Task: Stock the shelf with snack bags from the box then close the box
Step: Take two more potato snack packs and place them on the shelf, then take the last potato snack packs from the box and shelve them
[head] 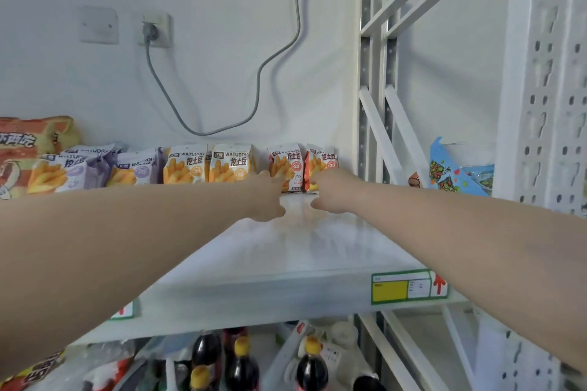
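Note:
Both my arms reach to the back of the white shelf (286,263). My left hand (268,197) touches the left red-orange snack bag (284,165), which stands upright against the wall. My right hand (330,190) touches the second red-orange snack bag (322,162) beside it. The fingers of both hands are curled at the bags' lower halves; whether they grip the bags I cannot tell. Left of these stand two yellow snack bags (206,167) and purple snack bags (95,168). The box is out of view.
A large orange chip bag (28,149) stands at the far left. A blue patterned bag (457,168) sits behind the perforated white upright (540,89) at right. A grey cable (263,67) hangs on the wall. Cola bottles (241,362) stand on the shelf below.

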